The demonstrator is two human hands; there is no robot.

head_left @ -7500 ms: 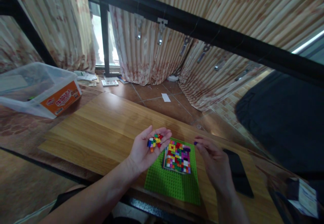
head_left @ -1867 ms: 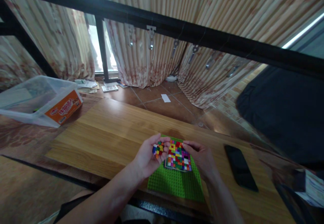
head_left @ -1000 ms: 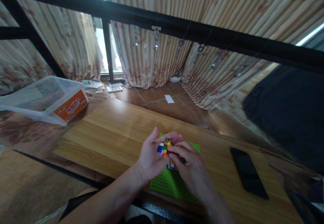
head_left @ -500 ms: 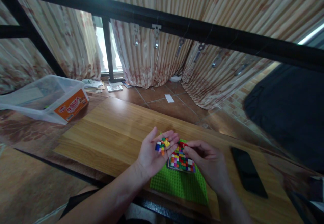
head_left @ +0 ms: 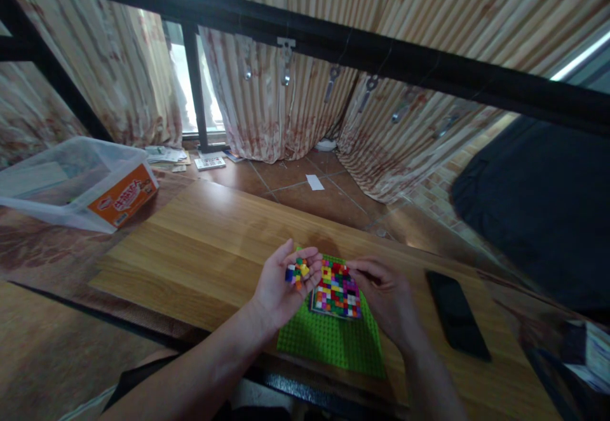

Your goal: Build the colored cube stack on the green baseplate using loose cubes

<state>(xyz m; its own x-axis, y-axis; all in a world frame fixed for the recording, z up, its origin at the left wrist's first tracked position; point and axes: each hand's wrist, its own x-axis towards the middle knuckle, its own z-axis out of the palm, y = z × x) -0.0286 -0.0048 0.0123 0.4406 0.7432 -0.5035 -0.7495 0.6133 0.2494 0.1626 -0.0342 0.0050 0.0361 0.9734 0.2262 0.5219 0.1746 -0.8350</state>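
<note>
My left hand [head_left: 281, 291] is palm up with its fingers a little curled, cradling a pile of small building bricks [head_left: 298, 273] in yellow, orange, blue, white and green. Beside it, a mosaic of many-coloured bricks [head_left: 336, 291] fills a small square panel. That panel lies on a green studded baseplate [head_left: 333, 345]. At the panel's upper right corner my right hand [head_left: 388, 297] pinches thumb and forefinger together on a small red brick [head_left: 345, 270], partly hidden by the fingertips.
A black phone [head_left: 457, 315] lies on the wooden table [head_left: 190, 237] at the right. To the left stands a clear plastic box [head_left: 57, 211] with an orange label. A black metal rail [head_left: 305, 37] with hanging clips crosses above, before striped curtains [head_left: 267, 110].
My right hand's fingertips have shifted to the panel's upper right edge, and the hands have drawn apart slightly, uncovering more of the mosaic. My left fingers curl more. The whole view has shifted a little.
</note>
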